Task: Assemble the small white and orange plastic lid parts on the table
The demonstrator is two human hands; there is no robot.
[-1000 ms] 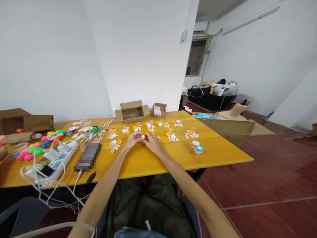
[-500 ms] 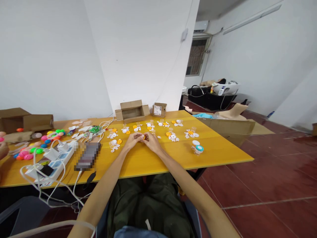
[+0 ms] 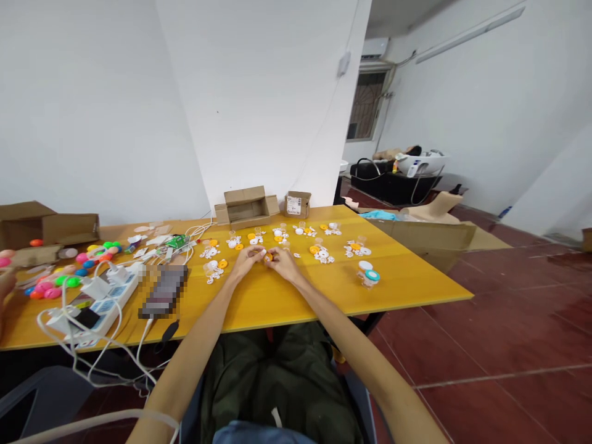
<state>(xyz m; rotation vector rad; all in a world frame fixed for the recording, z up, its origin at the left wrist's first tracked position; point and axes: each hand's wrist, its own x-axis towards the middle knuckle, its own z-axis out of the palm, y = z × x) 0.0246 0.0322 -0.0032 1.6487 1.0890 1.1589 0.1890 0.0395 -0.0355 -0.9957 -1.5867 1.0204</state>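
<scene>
Near the table's middle, my right hand (image 3: 281,263) has its fingers closed on a small orange piece (image 3: 268,258). My left hand (image 3: 247,261) is just beside it, fingers pinched together; what they hold, if anything, is too small to make out. Around both hands lie small groups of white discs, orange rings and clear cups, such as the white pieces (image 3: 324,254) to the right and an orange ring (image 3: 222,264) to the left. A clear cup with a teal ring (image 3: 372,276) stands farther right, next to a white lid (image 3: 365,265).
An open cardboard box (image 3: 247,213) and a smaller box (image 3: 296,205) stand at the yellow table's (image 3: 277,311) back. On the left are a power strip (image 3: 108,302) with cables, a phone (image 3: 164,291) and colourful balls (image 3: 46,288). Another person's hand (image 3: 6,283) shows at the left edge.
My hands have parted slightly at the fingertips, and the orange piece shows more clearly at my right fingers. The other person's hand at the left edge has shifted a little.
</scene>
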